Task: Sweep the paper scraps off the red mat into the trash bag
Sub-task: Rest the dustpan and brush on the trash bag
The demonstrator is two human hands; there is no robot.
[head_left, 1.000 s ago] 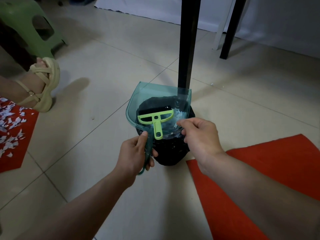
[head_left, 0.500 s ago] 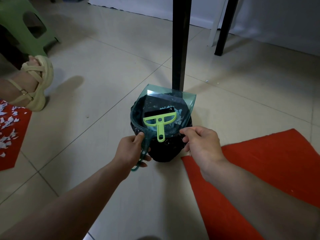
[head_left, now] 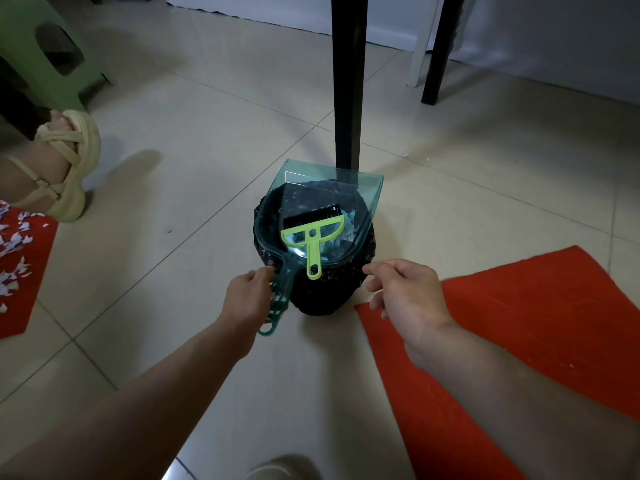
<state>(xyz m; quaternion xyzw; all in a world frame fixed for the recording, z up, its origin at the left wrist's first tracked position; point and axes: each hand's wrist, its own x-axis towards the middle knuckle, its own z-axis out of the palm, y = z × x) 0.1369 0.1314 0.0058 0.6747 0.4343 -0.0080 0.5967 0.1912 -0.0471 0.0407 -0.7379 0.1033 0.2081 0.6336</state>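
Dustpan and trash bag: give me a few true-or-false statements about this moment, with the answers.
1. The green brush lies in the teal dustpan. True.
2. The left hand grips the dustpan's handle. True.
3. The dustpan lies flat on the floor. False: it sits atop the black trash bag.
4. The right hand holds the brush. False: no hand touches the brush; that hand is by the bag's rim.
5. Paper scraps litter the red mat by the sandalled foot. True.

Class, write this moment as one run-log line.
left hand: grips dustpan handle | dustpan: atop trash bag, brush inside | right hand: by bag rim, contact unclear | red mat: right of bag
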